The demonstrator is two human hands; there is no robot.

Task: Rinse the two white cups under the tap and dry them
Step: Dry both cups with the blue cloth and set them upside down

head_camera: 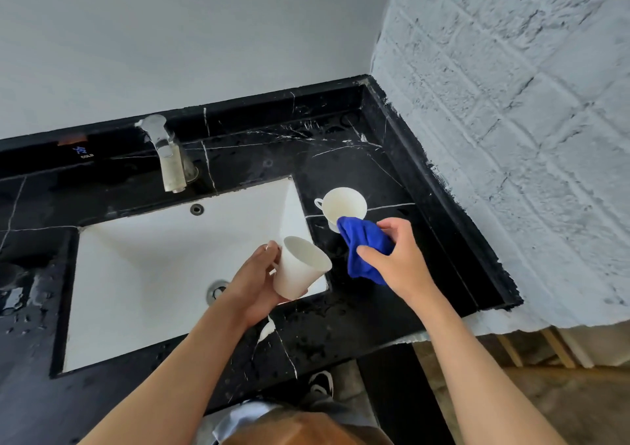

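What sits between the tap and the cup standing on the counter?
Nothing: in the head view, only bare black marble counter lies between the tap and the standing cup.

Both forearms are bare from the fingers back to the lower edge of the view, with no sleeves, watch or bracelet showing on either wrist. The left hand point(254, 282) has short, plain fingernails; one nail near the tip of a finger point(267, 247) catches the light. The right hand point(399, 257) also wears no ring that can be seen. Far behind the fingers, at the bottom edge, a light grey-blue garment point(238, 417) covers the body, with a tan-orange patch point(300, 427) beside it. Below, a dark shoe with white stripes point(322, 385) stands on the floor.
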